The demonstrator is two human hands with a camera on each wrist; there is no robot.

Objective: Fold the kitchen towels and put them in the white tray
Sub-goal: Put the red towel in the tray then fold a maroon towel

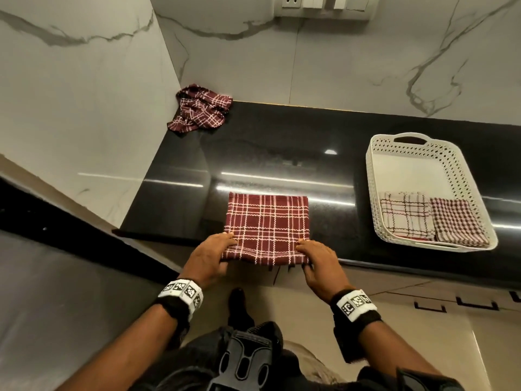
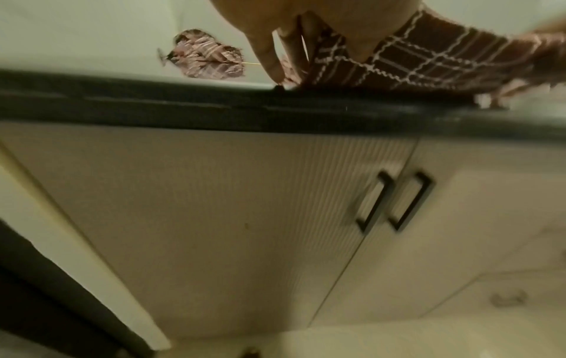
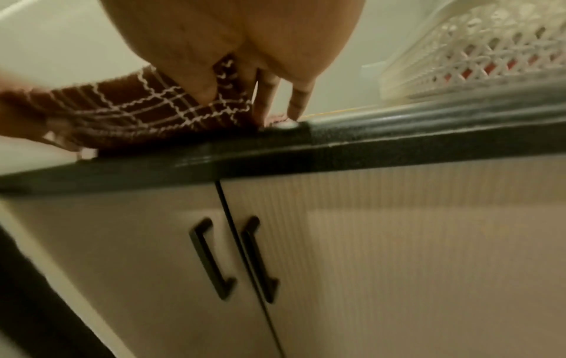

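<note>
Near-edge grip on the maroon towel (image 1: 267, 225) at the counter's (image 1: 180, 198) front lip.

The left hand (image 1: 210, 256) and right hand (image 1: 320, 259) each pinch a near corner, thumbs on top, fingers beneath. The towel lies flat, extending away from the fingers; the white tray (image 1: 376, 221) sits right of it, nearer the right hand. A crumpled towel (image 1: 200, 110) lies far left.
</note>
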